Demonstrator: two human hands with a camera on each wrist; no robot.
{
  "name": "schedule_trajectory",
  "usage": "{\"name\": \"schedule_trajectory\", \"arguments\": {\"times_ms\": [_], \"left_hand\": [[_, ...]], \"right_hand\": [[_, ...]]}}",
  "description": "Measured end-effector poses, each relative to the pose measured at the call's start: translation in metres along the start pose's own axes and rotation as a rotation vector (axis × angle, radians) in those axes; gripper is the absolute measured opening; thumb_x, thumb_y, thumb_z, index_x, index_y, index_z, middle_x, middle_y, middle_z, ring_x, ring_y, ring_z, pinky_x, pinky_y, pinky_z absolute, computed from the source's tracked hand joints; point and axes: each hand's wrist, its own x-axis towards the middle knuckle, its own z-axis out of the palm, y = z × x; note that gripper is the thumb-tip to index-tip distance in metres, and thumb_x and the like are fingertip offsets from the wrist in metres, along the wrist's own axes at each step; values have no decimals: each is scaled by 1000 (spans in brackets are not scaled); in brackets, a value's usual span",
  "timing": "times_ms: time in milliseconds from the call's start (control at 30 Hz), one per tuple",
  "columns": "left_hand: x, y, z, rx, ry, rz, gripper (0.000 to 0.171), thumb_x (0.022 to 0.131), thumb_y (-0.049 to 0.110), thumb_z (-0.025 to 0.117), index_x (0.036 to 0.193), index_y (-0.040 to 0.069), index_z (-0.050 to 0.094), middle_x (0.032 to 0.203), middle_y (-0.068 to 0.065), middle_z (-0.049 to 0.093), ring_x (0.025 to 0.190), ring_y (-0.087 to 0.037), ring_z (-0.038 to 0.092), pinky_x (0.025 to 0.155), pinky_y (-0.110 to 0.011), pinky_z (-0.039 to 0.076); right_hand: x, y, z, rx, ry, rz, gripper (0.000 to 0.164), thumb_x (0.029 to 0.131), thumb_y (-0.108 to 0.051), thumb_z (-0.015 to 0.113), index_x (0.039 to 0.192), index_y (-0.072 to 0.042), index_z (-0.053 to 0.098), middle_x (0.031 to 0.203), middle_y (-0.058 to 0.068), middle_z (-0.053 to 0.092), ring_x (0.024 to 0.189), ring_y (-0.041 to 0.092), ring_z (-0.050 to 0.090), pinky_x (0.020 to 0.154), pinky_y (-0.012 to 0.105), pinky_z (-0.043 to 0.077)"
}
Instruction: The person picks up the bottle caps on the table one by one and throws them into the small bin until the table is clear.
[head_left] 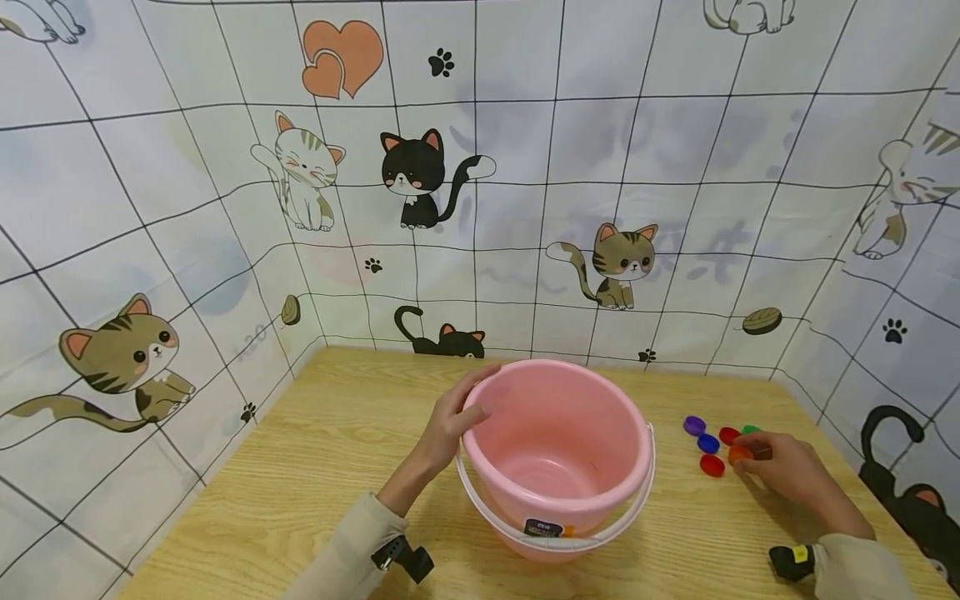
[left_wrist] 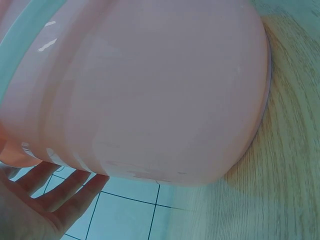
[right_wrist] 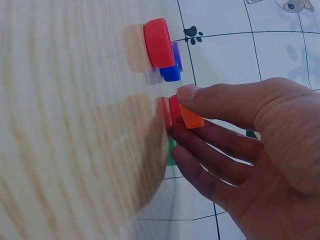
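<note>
A pink bucket with a white handle hanging at its front stands upright on the wooden table. My left hand grips its left rim, thumb inside and fingers along the outer wall. In the left wrist view those fingers lie against the bucket's side. At the right, my right hand pinches an orange bottle cap between thumb and fingers, tilted and close over the table. Around it lie red caps, a blue cap, a purple cap and a green cap partly behind the hand.
The wooden table ends at a back wall covered with cat-print sheeting, with more of it on both sides. A small dark camera is strapped to the left wrist and another to the right.
</note>
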Motion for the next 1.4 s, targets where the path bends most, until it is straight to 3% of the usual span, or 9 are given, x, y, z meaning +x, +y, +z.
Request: {"name": "schedule_trajectory", "arguments": {"times_ms": [233,767,967,1233,1400], "left_hand": [[-1,0,0,-12,-5,-2,68,90,21,54,156,9,45,146,-27,55,112,-52,64,82,-65,60],[-1,0,-1,8,-2,3,67,90,23,53,156,10,46,146,-25,55,113,-49,65,83,-60,62],[-1,-1,-1,-7,-6,3,67,90,23,53,156,10,45,147,-25,54,114,-50,64,83,-61,61],[0,-1,0,7,2,-2,68,90,23,53,156,10,46,148,-24,54,115,-49,64,86,-61,61],[-1,-2,-1,8,0,2,67,90,23,54,155,9,45,148,-25,54,116,-49,64,85,-59,62]], "right_hand": [[-1,3,-3,7,-2,-4,51,89,-32,80,120,8,69,112,28,72,96,39,72,82,58,59],[-2,-3,-8,15,0,3,60,89,-35,80,123,12,65,114,33,70,99,44,70,76,50,62],[-3,-6,-11,-9,26,-46,53,90,-29,79,122,12,66,109,29,73,94,40,72,76,53,61],[-3,-12,-14,-5,46,-63,44,90,-21,77,119,11,67,105,26,74,91,37,72,70,42,61],[-2,-16,-16,-14,60,-60,42,90,-19,78,117,12,68,104,26,73,92,38,71,74,49,61]]}}
